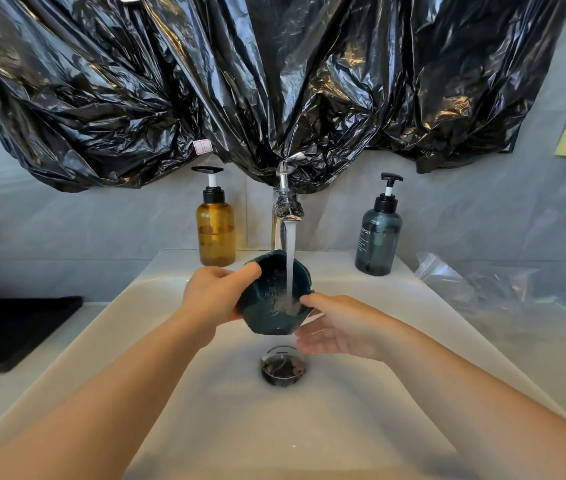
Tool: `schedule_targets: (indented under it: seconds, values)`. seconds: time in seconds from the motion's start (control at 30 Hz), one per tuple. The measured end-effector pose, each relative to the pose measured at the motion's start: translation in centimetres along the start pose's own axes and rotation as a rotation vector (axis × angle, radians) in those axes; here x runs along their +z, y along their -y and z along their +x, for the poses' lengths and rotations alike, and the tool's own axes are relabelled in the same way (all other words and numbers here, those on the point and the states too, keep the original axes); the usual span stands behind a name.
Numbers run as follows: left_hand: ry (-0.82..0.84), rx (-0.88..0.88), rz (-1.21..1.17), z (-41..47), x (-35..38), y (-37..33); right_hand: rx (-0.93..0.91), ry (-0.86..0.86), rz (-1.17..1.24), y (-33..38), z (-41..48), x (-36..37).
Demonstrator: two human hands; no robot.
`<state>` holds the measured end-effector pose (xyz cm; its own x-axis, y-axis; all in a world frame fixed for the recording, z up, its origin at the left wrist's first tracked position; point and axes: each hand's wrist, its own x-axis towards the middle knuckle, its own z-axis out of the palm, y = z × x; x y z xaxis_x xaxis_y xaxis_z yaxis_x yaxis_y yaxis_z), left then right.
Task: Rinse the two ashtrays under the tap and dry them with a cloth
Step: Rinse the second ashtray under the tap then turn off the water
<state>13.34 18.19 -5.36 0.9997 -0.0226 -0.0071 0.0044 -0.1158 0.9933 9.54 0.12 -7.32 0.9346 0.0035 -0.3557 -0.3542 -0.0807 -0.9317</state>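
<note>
A dark teal ashtray (269, 299) is tilted toward me under the running chrome tap (285, 202), and the water stream lands inside its bowl. My left hand (215, 296) grips its left rim, thumb over the top edge. My right hand (337, 327) touches the ashtray's lower right edge with the thumb, its fingers spread below. Both are held over the white sink (205, 393), above the drain (283, 365). I see neither a second ashtray nor a cloth that I can tell apart.
An amber pump bottle (215, 230) stands left of the tap and a dark blue-grey pump bottle (378, 237) right of it. Black plastic sheeting (240, 81) hangs over the wall. A black mat (8, 330) lies on the left counter, clear plastic wrap (482, 282) on the right.
</note>
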Motion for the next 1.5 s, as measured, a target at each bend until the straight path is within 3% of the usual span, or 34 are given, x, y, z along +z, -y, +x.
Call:
schedule_targets:
  seconds: [0.13,0.23,0.4,0.57,0.7,0.8,1.03,1.2,1.3,1.5]
  values:
    - [-0.047,0.084,0.095,0.0,-0.2,0.0,-0.131,0.058,-0.007,0.3,-0.3,0.4]
    - [-0.073,0.106,0.139,0.0,-0.1,-0.2,-0.124,0.095,0.106,0.2,-0.4,0.8]
    - [0.219,-0.046,-0.014,-0.7,0.0,-0.9,-0.11,0.055,0.299,0.3,-0.3,0.6]
    - [0.063,0.036,0.057,-0.3,0.4,-0.1,-0.031,0.082,0.132,0.1,-0.3,0.4]
    - [-0.03,0.115,0.163,-0.1,0.0,0.0,-0.093,0.067,0.07,0.4,-0.2,0.6]
    - [-0.037,0.094,0.173,0.1,0.0,0.2,-0.079,0.122,0.14,0.1,-0.4,0.7]
    - [0.152,-0.056,0.031,-0.4,0.2,-0.3,-0.064,0.082,0.351,0.1,-0.6,0.8]
    - [-0.004,0.085,0.093,0.0,0.1,0.2,-0.037,0.023,0.027,0.3,-0.6,0.3]
    - [-0.038,0.152,0.194,0.0,0.0,0.4,-0.107,0.04,0.038,0.5,-0.8,0.4]
    - [0.136,-0.073,0.008,-0.2,0.0,-0.3,-0.081,0.072,0.12,0.3,-0.8,0.6]
